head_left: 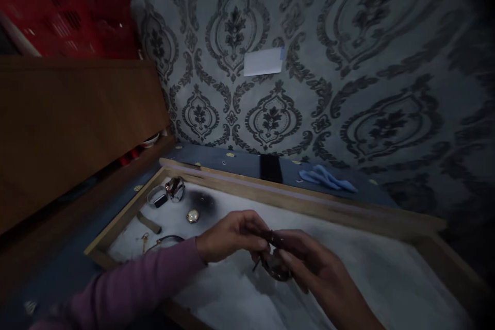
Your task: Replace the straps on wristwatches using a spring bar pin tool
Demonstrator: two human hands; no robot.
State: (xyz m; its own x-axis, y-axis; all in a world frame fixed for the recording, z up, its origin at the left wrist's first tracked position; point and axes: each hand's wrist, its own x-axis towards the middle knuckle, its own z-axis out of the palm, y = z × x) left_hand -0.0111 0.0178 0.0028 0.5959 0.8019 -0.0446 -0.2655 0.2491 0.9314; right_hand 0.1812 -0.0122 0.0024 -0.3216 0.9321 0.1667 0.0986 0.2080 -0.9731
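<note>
Both hands hold a dark brown wristwatch (277,270) above the white-lined wooden tray; its strap is bent into a loop, and dim light and fingers hide its face. My left hand (235,234), in a purple sleeve, pinches one strap end between thumb and fingers. From the right, my right hand (315,263) grips the other side of the band. Left of my hands, a round gold watch case (192,216) lies on the lining. Beyond it are a square-faced watch (158,198) and a brown-and-metal watch (175,188).
The shallow wooden tray (232,184) has raised sides. An olive strap (149,223), small gold piece (145,241) and dark band (170,238) lie inside at left. Behind it are a black flat object (270,168) and blue cloth (328,178). A wooden cabinet (77,129) stands left.
</note>
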